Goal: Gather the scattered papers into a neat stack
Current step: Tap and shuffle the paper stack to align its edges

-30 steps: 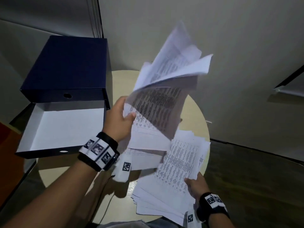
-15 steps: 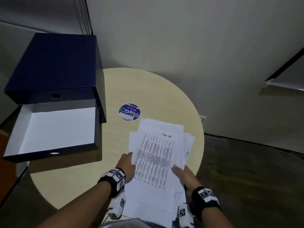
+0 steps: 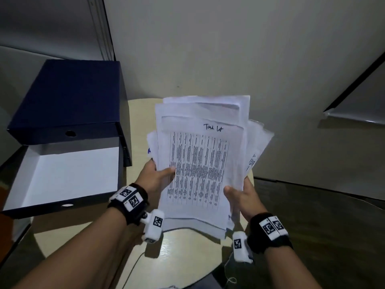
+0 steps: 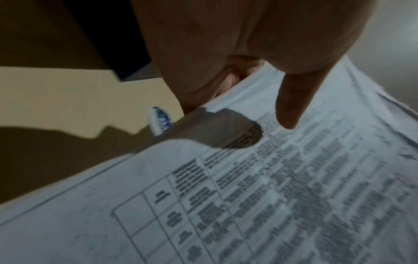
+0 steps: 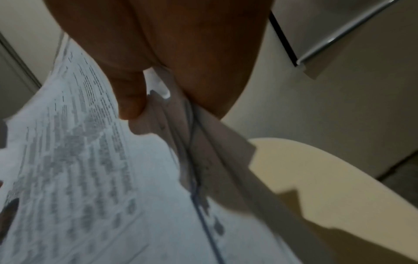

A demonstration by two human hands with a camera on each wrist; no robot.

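Matt printed papers [image 3: 200, 163], smooth wood-look table [image 3: 187, 257]

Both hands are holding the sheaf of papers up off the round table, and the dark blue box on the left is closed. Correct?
Not quite: the dark blue box is open, its white inside showing in the head view. The rest holds: the left hand and the right hand grip the sheaf of papers above the round table.
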